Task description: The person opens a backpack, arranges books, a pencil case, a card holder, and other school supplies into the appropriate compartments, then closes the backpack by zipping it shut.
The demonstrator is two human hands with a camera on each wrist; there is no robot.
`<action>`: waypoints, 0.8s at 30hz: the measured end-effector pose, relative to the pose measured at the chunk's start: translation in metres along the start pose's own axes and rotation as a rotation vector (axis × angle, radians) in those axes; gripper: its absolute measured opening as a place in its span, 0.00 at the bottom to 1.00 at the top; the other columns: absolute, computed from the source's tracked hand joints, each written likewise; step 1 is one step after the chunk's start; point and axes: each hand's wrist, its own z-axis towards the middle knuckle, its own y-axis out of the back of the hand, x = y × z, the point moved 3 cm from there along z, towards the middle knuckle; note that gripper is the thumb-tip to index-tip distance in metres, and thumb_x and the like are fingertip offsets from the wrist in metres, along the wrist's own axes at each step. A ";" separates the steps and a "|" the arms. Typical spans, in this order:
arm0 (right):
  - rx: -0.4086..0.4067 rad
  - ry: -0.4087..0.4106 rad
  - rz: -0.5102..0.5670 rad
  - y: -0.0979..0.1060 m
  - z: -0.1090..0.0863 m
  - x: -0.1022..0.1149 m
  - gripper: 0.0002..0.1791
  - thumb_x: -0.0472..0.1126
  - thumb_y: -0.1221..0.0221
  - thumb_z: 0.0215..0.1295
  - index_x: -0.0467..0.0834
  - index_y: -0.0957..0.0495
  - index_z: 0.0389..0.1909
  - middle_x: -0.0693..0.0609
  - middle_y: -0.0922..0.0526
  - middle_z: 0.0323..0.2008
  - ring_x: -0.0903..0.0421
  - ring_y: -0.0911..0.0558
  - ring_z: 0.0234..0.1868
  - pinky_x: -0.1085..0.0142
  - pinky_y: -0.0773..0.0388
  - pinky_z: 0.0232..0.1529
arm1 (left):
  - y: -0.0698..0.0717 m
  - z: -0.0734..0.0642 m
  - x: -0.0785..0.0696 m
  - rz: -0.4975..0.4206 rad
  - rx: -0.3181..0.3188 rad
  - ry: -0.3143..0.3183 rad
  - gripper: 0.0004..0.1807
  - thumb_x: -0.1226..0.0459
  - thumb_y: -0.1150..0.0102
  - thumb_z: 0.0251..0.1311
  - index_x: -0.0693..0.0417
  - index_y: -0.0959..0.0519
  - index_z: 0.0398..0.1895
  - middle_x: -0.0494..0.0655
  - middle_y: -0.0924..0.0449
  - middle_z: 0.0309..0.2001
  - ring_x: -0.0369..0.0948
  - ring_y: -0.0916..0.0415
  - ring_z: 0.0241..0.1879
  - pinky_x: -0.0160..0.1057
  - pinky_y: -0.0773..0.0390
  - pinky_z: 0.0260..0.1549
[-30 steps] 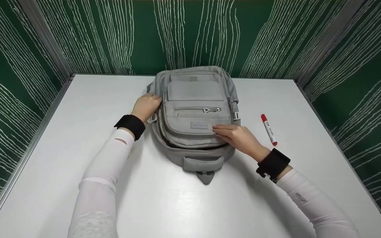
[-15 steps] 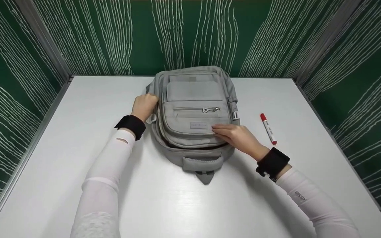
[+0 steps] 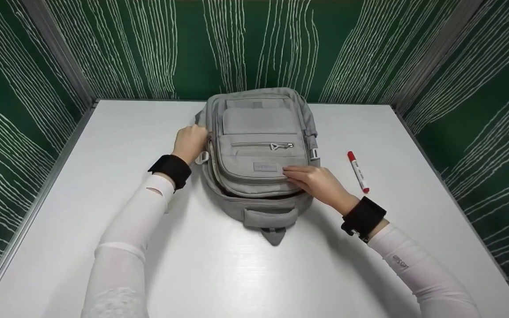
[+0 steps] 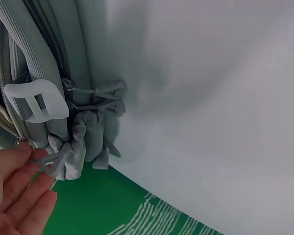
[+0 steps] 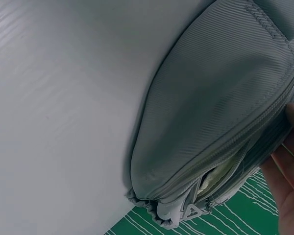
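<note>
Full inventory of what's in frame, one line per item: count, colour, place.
Backpack: one, grey, on table toward back wall.
Zip pulls: at least four, grey, backpack front and side.
Strap buckles: two, whitish, one each backpack side.
Label: one, grey, backpack front.
Handle: one, grey, backpack's near end.
Tab: one, grey, nearer than handle.
Marker: one, white with red ends, right of backpack.
Table: one, white, under backpack.
Walls: three, green with white lines, left, back, right.
Corner posts: two, grey, between walls.
Wristbands: two, black, one per wrist.
Sleeves: two, white, one per forearm.
Left hand: one, bare, pinching a zip pull, backpack's left.
Right hand: one, bare, gripping backpack's front edge.
</note>
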 end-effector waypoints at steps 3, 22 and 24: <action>0.006 -0.009 -0.005 0.000 0.000 0.000 0.14 0.35 0.36 0.68 0.41 0.13 0.53 0.43 0.12 0.55 0.44 0.12 0.55 0.51 0.14 0.53 | 0.003 -0.006 -0.001 -0.008 0.031 -0.005 0.12 0.69 0.42 0.69 0.68 0.15 0.29 0.63 0.12 0.32 0.57 0.12 0.33 0.54 0.13 0.33; -0.010 -0.010 0.009 -0.002 -0.001 0.001 0.14 0.35 0.36 0.68 0.40 0.13 0.53 0.43 0.12 0.56 0.44 0.12 0.55 0.50 0.14 0.51 | 0.025 -0.069 -0.029 -0.064 0.041 -0.110 0.10 0.64 0.33 0.63 0.61 0.15 0.26 0.57 0.12 0.29 0.53 0.13 0.28 0.52 0.14 0.28; -0.010 -0.014 0.010 -0.001 -0.001 0.001 0.14 0.35 0.36 0.68 0.40 0.13 0.53 0.43 0.12 0.56 0.44 0.12 0.55 0.50 0.14 0.52 | 0.026 -0.076 -0.032 -0.081 0.043 -0.109 0.09 0.63 0.33 0.62 0.60 0.14 0.28 0.58 0.11 0.30 0.55 0.13 0.30 0.53 0.14 0.28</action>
